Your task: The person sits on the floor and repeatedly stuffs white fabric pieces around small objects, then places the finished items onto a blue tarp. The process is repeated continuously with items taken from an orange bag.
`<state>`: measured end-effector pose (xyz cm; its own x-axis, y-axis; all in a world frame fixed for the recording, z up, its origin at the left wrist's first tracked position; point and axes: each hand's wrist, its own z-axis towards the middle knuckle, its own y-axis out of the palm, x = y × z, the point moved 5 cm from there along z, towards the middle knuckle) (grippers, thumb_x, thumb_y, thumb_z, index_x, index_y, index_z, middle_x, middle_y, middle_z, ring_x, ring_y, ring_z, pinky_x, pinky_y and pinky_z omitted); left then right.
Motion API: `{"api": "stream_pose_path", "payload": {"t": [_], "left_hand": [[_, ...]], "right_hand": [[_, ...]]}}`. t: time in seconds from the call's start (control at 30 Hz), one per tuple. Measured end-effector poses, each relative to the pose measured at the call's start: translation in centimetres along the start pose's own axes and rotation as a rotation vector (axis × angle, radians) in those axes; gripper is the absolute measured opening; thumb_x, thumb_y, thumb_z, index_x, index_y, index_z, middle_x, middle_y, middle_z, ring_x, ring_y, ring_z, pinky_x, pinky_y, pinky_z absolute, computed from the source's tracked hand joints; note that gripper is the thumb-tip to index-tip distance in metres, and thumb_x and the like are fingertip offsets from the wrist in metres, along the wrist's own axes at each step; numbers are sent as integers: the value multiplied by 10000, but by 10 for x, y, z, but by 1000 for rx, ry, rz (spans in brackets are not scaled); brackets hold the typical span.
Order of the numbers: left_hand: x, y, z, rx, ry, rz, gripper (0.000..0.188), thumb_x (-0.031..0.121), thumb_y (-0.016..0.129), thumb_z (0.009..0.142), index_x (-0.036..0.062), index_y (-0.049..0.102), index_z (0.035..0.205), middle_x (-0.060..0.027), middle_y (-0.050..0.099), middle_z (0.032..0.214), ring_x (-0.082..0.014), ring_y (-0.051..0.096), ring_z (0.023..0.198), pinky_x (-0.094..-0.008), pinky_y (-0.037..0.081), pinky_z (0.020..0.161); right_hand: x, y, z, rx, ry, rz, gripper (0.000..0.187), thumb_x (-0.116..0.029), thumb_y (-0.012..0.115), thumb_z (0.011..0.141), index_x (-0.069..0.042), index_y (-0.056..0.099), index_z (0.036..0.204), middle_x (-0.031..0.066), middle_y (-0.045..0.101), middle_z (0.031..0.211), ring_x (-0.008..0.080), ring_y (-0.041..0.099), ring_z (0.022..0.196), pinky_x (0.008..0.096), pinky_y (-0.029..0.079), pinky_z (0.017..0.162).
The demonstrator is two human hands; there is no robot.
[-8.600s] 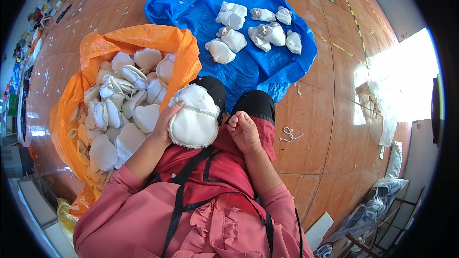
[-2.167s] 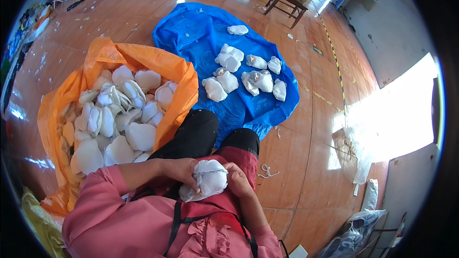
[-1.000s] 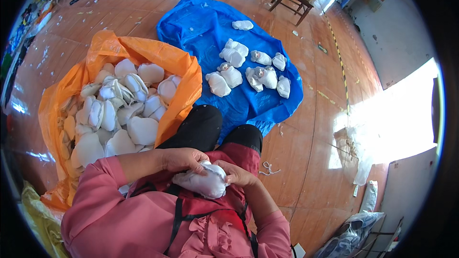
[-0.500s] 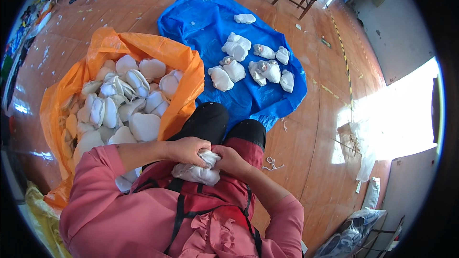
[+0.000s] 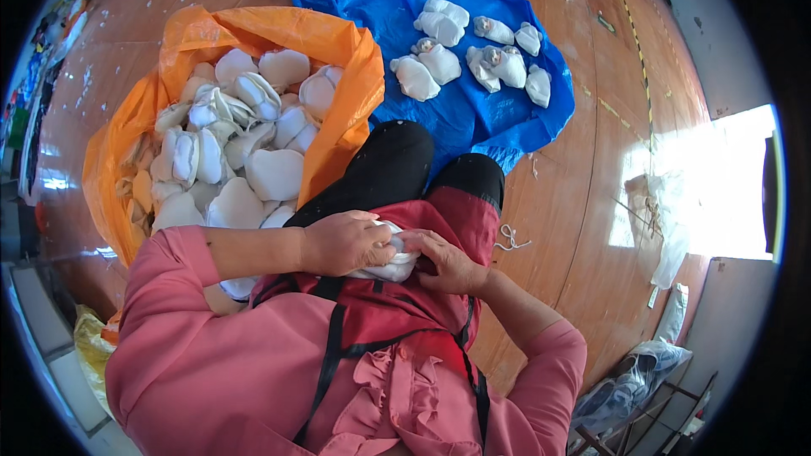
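Over my lap, my left hand (image 5: 348, 243) and my right hand (image 5: 445, 262) are both closed on a white cloth bundle (image 5: 394, 270). The fingers of both hands meet at the bundle's upper side and cover part of it. Its inside and exact kind are hidden. To the left, an orange bag (image 5: 345, 118) stands open, filled with white, rounded, padded pieces (image 5: 274, 173). Ahead lies a blue sheet (image 5: 507, 131) bearing several rolled white bundles (image 5: 439, 63); a few show greyish ends.
Red-brown floor (image 5: 541, 245) surrounds the bag and sheet, with scraps scattered on it. A white string (image 5: 512, 238) lies right of my knee. At the lower right stand a clear plastic bag (image 5: 634, 376) and a metal rack (image 5: 667, 414). A yellow bag (image 5: 91, 346) sits at lower left.
The view has shifted, so bag and sheet sit higher in the picture. My hands still grip the bundle; the right hand's fingers now reach across its top, and it looks more compact.
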<state>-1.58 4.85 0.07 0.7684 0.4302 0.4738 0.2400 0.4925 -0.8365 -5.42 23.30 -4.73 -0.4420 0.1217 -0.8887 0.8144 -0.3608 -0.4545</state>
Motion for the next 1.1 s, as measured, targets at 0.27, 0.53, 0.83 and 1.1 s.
{"api": "stream_pose_path", "payload": {"t": [0.27,0.53,0.83,1.1], "left_hand": [[7,-3,-10,-110,-21,-23,580,355,785,751,64,504,1166,-118,525,1060,-308,587,1000,-534,414,1049],[5,3,-11,-228,-42,-3,673,306,802,695,31,462,1206,-140,495,1111,-324,580,1066,-578,363,1103],[-4,-1,-18,-40,-1,-52,683,240,845,642,16,461,1160,-168,481,1126,-355,562,1084,-526,406,1104],[-15,9,-30,169,-62,-68,621,214,845,667,6,474,1120,-177,557,1048,-374,627,970,-451,514,1002]], "right_hand": [[1,8,10,32,-26,-132,729,-240,862,692,-88,488,1299,127,528,1365,342,496,1279,445,397,1079],[15,8,10,-58,-7,-126,771,-247,864,686,-86,460,1322,134,519,1384,339,507,1274,448,400,1076],[22,6,26,47,-151,-192,752,-207,904,572,-89,503,1197,137,580,1260,346,547,1195,449,427,1040],[20,6,46,221,-234,-167,702,-207,911,511,-76,552,1099,131,610,1154,347,573,1126,438,449,995]]}}
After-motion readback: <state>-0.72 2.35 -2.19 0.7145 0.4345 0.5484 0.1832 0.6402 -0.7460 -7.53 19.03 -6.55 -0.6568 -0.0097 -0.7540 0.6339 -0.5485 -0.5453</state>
